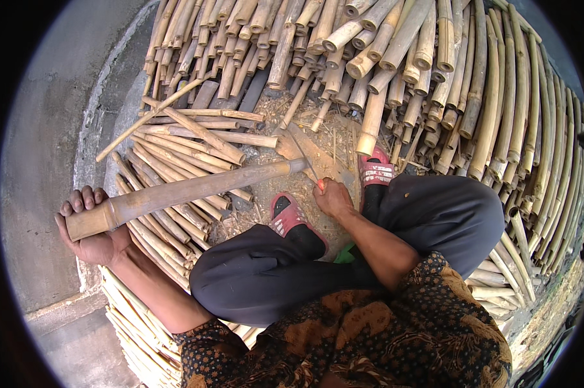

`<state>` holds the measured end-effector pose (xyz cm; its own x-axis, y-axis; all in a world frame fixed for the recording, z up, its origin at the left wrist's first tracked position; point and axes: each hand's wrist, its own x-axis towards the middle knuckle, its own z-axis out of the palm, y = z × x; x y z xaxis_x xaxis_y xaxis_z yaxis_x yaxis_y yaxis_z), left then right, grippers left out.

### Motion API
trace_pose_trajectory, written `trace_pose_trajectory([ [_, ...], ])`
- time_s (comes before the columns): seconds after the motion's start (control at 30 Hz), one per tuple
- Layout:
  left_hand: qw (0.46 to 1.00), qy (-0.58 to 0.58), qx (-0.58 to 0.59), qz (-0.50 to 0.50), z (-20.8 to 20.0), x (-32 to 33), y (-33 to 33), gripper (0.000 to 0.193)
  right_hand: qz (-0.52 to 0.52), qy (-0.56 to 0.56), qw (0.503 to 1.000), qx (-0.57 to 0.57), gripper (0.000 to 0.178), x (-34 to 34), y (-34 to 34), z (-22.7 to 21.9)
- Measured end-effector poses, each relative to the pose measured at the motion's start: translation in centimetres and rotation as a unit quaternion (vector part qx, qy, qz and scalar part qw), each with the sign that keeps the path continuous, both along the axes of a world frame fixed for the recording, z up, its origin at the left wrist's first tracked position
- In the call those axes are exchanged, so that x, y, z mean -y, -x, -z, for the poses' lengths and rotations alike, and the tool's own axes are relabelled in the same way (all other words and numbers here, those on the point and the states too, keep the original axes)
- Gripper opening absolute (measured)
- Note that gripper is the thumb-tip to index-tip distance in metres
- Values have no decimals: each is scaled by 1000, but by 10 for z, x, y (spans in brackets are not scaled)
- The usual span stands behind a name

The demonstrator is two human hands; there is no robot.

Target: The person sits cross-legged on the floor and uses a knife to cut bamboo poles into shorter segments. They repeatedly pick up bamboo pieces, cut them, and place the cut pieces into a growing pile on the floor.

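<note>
Far left: concrete floor (pixel 43 129), bare grey slab, curved seam running up toward the stock.

Left hand (pixel 88 226) wrapped around the butt end of a thick bamboo pole (pixel 188 191), fingers curled over the top, palm under. Pole runs right and slightly up, far end landing at the chopping spot. Judging by the grip, the hand is steadying and aiming the piece from the back end, well apart from the blade.

Under the pole: split bamboo strips (pixel 169 223), laid roughly parallel, more stacked beside the left elbow.

Centre: person sits cross-legged, red sandals (pixel 285 216) either side of the chip-covered work spot, which keeps the cut zone between the feet.

Right hand (pixel 334 197) closed on a knife handle; blade (pixel 305 165) points up-left, touching the pole's far end. Looks like it's set on the end grain, though exact contact is hard to tell.

Right and top: uncut bamboo sections (pixel 434 77) piled in a fan, ends facing the sitter, within reach.
</note>
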<state>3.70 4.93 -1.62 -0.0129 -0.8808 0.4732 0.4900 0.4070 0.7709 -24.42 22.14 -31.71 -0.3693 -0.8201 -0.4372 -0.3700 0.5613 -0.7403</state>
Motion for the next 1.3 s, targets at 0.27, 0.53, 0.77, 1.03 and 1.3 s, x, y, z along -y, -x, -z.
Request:
trace_pose_trajectory([
  [0.27, 996, 9, -15, 85, -1, -1, -2, 25, -11, 208, 975, 79, 36, 7, -2, -16],
  [0.53, 997, 38, 10, 70, 1, 2, 1, 31, -10, 157, 986, 53, 34, 1, 4, -7],
  [0.77, 999, 23, 1, 23, -4, -2, 8, 33, -20, 24, 999, -27, 38, -21, 7, 36],
  [1.03, 984, -21, -46, -173, -6, -10, 47, 49, -11, 149, 989, -20, 29, 15, -4, -57],
  [1.3, 992, 3, 31, -124, -20, -38, 75, 39, -66, 285, 949, 120, 26, 2, -20, -206],
])
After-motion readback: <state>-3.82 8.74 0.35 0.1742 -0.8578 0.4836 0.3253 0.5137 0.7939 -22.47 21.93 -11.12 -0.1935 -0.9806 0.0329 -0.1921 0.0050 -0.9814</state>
